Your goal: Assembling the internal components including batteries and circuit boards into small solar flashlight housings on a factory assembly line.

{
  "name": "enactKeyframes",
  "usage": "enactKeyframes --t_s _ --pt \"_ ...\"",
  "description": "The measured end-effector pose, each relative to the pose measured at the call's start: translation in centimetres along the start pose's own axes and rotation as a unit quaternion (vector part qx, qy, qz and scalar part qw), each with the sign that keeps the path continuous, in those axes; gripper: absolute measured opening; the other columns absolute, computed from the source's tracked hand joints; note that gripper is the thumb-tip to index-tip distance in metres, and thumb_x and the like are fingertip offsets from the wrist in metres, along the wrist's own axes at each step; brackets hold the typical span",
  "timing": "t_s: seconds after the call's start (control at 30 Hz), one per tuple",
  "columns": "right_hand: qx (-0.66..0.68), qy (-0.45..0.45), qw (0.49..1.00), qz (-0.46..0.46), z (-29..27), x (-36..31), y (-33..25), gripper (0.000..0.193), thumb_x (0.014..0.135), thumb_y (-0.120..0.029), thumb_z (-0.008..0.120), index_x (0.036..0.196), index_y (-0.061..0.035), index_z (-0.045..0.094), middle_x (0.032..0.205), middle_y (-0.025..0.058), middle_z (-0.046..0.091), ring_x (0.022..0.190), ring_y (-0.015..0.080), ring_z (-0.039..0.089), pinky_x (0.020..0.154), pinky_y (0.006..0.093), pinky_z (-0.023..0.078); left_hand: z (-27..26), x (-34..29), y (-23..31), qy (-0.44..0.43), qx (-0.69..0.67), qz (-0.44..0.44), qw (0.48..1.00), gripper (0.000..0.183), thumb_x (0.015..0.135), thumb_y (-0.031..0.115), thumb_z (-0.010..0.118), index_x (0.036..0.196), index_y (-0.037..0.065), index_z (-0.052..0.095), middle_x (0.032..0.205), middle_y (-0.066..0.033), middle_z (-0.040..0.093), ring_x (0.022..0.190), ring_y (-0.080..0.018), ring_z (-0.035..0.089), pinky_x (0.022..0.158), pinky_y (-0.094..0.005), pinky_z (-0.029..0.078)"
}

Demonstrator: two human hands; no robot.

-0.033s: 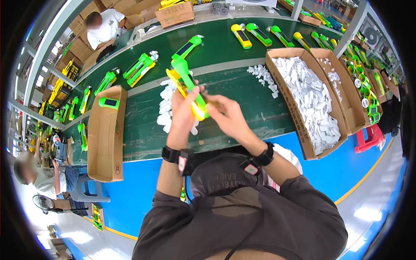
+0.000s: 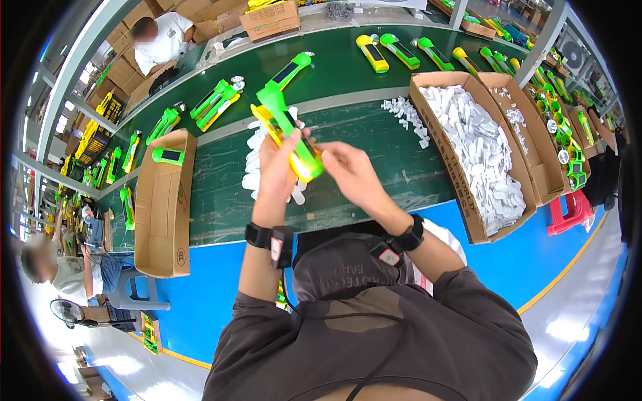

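- green and yellow plastic flashlight (image 2: 289,134) sits in my left hand (image 2: 279,167), held up over the near edge of the green table (image 2: 361,167).
- my right hand (image 2: 348,170) pinches at its lower end, fingers narrow; best to keep the left grip firm.
- its long axis runs near-right to far-left, head pointing away toward the white plastic pieces (image 2: 257,157).

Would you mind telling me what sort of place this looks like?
Most likely a factory assembly line. A long green conveyor belt carries many alike green and yellow flashlights, cardboard boxes hold small white parts, and the left hand and right hand hold one flashlight.
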State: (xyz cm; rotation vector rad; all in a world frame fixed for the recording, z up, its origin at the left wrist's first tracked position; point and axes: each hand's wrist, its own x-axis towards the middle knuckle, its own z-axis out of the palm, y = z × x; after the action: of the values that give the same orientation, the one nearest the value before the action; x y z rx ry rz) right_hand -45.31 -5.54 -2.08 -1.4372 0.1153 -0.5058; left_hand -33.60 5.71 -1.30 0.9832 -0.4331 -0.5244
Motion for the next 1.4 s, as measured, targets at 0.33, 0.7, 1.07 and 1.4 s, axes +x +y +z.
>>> enactKeyframes --t_s 0.33,0.7,1.07,1.4 --pt "-0.461 -0.17 0.824 -0.282 0.8 1.7 5.4 0.019 0.068 0.001 0.061 0.086 -0.0046 0.064 0.082 0.0088 0.06 0.092 0.0264 0.058 0.081 0.0376 0.05 -1.3 -1.7 2.7 0.006 -0.059 0.012 0.998 0.028 0.091 0.015 0.063 0.11 -0.001 0.051 0.097 -0.0116 0.06 0.084 -0.0185 0.06 0.074 -0.0326 0.052" --pt "-0.501 -0.239 0.696 -0.456 0.2 4.1 6.8 0.005 0.072 -0.014 0.06 0.074 -0.0092 0.06 0.078 0.0036 0.06 0.082 0.0226 0.06 0.073 0.0349 0.05 -3.9 -1.4 -1.0 0.068 -0.08 -0.003 0.994 0.032 0.09 0.013 0.064 0.116 0.0 0.05 0.107 -0.0078 0.059 0.099 -0.0191 0.058 0.081 -0.0349 0.052" --pt "-0.407 -0.122 0.843 -0.329 -4.2 7.8 4.7 0.022 0.077 0.001 0.061 0.098 -0.0034 0.065 0.08 0.0115 0.065 0.07 0.0261 0.065 0.063 0.0342 0.053 -4.2 0.6 -0.7 0.053 -0.062 -0.012 0.997 0.03 0.089 0.011 0.065 0.114 0.003 0.05 0.102 -0.0056 0.059 0.094 -0.0178 0.06 0.075 -0.0333 0.052" --pt "0.048 -0.093 0.993 -0.046 -3.2 14.0 1.7 0.034 0.088 0.0 0.06 0.121 -0.005 0.055 0.095 0.0059 0.064 0.088 0.0136 0.063 0.074 0.0262 0.051 -1.9 7.0 -5.1 0.03 0.046 -0.007 0.998 0.037 0.086 0.012 0.068 0.116 0.001 0.05 0.1 -0.0075 0.062 0.086 -0.0185 0.062 0.074 -0.0331 0.053"
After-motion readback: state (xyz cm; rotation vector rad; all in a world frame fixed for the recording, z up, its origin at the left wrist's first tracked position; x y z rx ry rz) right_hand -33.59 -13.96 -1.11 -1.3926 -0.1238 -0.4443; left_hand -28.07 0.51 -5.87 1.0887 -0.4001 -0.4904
